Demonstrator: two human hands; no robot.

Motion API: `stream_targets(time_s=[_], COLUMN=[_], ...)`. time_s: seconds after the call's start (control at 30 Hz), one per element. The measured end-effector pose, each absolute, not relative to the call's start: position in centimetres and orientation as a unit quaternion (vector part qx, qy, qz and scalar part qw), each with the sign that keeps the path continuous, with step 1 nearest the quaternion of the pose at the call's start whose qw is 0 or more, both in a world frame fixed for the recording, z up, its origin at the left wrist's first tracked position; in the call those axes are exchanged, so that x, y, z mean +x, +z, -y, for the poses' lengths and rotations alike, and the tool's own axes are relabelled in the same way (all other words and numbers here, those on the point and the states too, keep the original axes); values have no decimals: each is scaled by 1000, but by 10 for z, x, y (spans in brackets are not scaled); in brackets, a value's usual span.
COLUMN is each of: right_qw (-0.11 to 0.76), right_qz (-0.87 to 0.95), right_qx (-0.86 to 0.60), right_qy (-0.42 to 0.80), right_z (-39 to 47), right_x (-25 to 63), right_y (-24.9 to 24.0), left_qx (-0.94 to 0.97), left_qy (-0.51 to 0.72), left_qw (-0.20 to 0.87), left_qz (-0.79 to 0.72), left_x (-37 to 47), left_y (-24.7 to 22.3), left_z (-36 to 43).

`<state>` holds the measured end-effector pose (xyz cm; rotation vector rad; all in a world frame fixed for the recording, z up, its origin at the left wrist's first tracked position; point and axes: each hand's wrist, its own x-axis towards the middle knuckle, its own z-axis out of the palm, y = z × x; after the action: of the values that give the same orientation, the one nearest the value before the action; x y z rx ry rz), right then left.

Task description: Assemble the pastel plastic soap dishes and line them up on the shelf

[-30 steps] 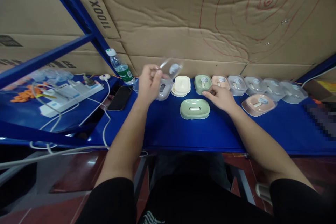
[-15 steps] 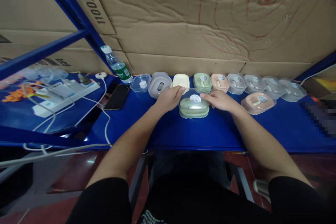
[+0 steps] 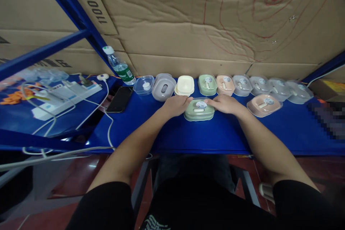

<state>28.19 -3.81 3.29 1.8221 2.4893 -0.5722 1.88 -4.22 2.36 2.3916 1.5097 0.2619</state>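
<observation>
A green lidded box [image 3: 198, 114] stands on the blue table in front of me. Its clear plastic lid [image 3: 205, 110] lies level over it, with a round sticker and a small pale tab on top. My left hand [image 3: 177, 106] grips the lid's back left corner, thumb over the edge. At the back right corner my right hand [image 3: 225, 104] grips it in the same way, thumb close to the sticker. The fingers behind the lid are hidden, and I cannot tell whether the lid is fully seated.
Behind my hands runs a row with cream tubs [image 3: 185, 84], grey tubs [image 3: 163, 88], a green box [image 3: 207, 84] and several more boxes. A pink box [image 3: 264, 105] stands nearer on the right. To the left are a phone [image 3: 120, 99], a water bottle [image 3: 122, 70] and a power strip [image 3: 67, 100].
The clear lid was tilted up with its back edge raised. Both hands have lowered it, and it now lies flat over the green box.
</observation>
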Motion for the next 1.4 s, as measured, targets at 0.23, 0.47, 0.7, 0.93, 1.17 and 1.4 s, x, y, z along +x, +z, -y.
stream_targets(time_s=[0.23,0.47,0.7,0.93,1.17,1.4], right_qw=[-8,-10,2,14,19,0], right_qz=[-805,-807,-817,-816,-812,-818], right_qx=[565,567,556,562,567,565], right_qy=[-181,-162,-154,-137,-138,-107], right_z=[38,36,37,39,45,45], right_x=[285,288,289,288,286,281], right_y=[32,31,34,33,37,33], left_qx=[834,836,834,822,832,832], left_qy=[75,101,118,107,86,64], left_qw=[148,183,203,225,222,211], left_qz=[-527,-507,-500,-513,-501,-509], left_x=[19,18,18,18,15,13], left_y=[24,24,24,27,27,29], left_z=[42,42,41,42,41,41])
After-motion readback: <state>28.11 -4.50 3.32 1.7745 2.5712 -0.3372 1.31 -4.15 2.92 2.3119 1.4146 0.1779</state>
